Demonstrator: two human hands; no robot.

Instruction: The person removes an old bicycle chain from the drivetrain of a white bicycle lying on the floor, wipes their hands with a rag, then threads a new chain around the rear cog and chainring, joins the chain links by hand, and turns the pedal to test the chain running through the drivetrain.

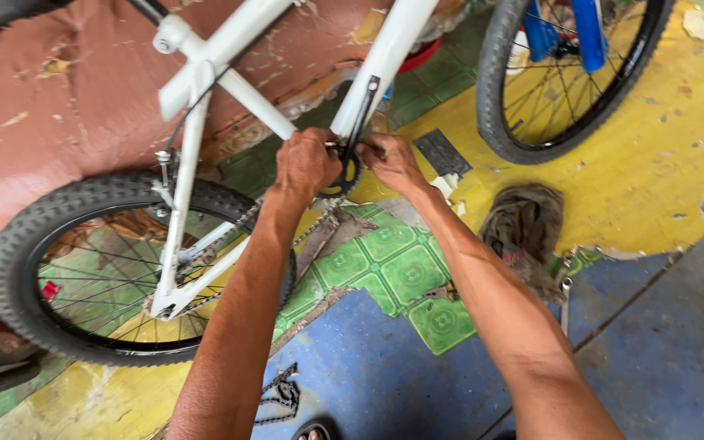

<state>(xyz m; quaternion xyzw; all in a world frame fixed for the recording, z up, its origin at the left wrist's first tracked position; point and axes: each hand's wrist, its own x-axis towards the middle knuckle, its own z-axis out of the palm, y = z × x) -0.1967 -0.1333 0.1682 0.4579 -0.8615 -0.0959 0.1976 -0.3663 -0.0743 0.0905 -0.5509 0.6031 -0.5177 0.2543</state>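
— Both hands are up at the crank of the white bicycle frame [230, 45], is that right?

— Yes. The left hand [307, 163] is curled over the black chainring [342, 181], fingers closed around its left edge. The right hand [393, 161] sits just beside it on the right, fingers bent in at the crank arm [362, 114]; whether it pinches something small there I cannot tell.

— Where does the chainring sit?

— Far centre, at the bottom of the frame, where the white tubes meet. The chain [242, 220] runs from it down to the left, toward the rear wheel [26, 236] with its knobby tyre.

— What else is about?

— A second wheel [499, 106] with a blue fork [588, 28] stands at the far right. A dirty rag [523, 224] lies on the yellow floor to the right of the right forearm, with a spanner [565, 301] just near of it. A loose length of chain [280, 398] lies on the blue floor patch, near and between the arms.
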